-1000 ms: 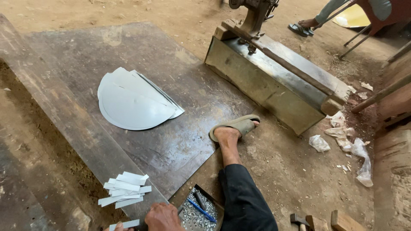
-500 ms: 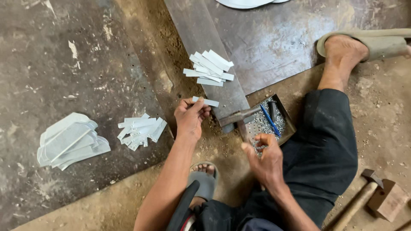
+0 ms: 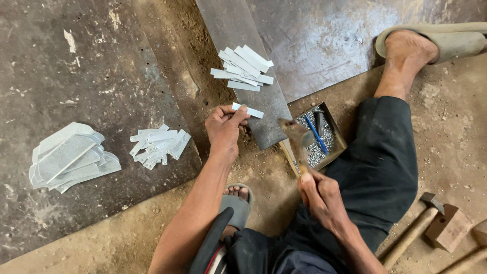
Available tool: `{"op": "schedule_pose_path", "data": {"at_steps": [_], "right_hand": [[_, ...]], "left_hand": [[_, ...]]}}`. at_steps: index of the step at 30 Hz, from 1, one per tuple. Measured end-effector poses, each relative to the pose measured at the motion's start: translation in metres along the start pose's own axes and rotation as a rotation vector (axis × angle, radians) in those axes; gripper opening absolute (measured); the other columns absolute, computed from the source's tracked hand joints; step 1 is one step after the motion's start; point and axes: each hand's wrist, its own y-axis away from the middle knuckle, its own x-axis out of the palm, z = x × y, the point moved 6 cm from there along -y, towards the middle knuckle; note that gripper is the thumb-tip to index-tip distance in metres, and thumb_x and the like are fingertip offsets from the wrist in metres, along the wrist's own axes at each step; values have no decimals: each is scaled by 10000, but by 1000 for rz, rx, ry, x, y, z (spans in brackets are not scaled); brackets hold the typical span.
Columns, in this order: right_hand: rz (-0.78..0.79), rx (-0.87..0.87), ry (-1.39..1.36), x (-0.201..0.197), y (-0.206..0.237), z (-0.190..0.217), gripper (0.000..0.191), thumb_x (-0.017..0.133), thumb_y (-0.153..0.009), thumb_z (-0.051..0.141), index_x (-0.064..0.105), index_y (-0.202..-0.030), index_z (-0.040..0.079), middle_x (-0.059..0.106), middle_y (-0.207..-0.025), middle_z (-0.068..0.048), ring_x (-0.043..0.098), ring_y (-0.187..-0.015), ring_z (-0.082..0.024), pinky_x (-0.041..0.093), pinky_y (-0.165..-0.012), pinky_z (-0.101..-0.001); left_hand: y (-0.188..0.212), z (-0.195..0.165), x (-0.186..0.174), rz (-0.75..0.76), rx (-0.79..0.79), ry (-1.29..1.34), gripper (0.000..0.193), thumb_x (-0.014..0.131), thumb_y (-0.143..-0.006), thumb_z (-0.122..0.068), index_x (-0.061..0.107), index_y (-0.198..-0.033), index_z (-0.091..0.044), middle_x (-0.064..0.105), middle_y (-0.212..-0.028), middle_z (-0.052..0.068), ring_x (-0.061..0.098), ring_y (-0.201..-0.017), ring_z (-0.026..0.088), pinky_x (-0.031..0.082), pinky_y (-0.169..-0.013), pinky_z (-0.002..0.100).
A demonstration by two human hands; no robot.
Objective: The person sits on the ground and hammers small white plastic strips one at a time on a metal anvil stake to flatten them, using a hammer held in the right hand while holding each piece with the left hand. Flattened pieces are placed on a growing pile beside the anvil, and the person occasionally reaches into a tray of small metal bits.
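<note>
The person sits on the dirt floor, legs spread around a big dark steel sheet and a narrower steel plate lying beside it. Compared with half a second ago, the hammer has come up: the right hand is wrapped tight round its handle, head raised and blurred over the plate's near end. The left hand pinches a small white metal strip between thumb and fingertips, holding it flat on the plate's near end, where before it was just bringing it in. I read that as the strip now set for a blow. A pile of like strips lies farther up the plate, another heap and some curved offcuts to the left. A small tray of rivets sits by the knee; a spare hammer lies to the right.
</note>
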Motion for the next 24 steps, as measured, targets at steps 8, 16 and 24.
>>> {"op": "schedule_pose_path", "data": {"at_steps": [8,16,24], "right_hand": [[-111,-54,192,0,-23,36,388,478,-1054,199,578,-746,-16,496,-613,-62,442,-555,-135,386,-508,-329],[-59,-159,359,7,-27,48,379,485,-1046,177,597,-772,-59,574,-742,-168,511,-575,-243,444,-576,-381],[-131,-152,266,5,-31,50,293,487,-1046,166,650,-970,-65,619,-787,-220,571,-670,-346,473,-614,-413]], "left_hand": [[2,-5,2,-7,-4,-33,203,809,-848,-60,633,-931,-3,737,-823,105,666,-674,128,509,-592,257],[11,-19,11,-20,36,-184,176,784,-854,-44,619,-910,-20,690,-817,66,639,-672,114,530,-585,256],[14,-24,10,-79,112,-256,185,789,-857,-53,612,-888,-14,660,-795,46,555,-656,74,439,-543,236]]}}
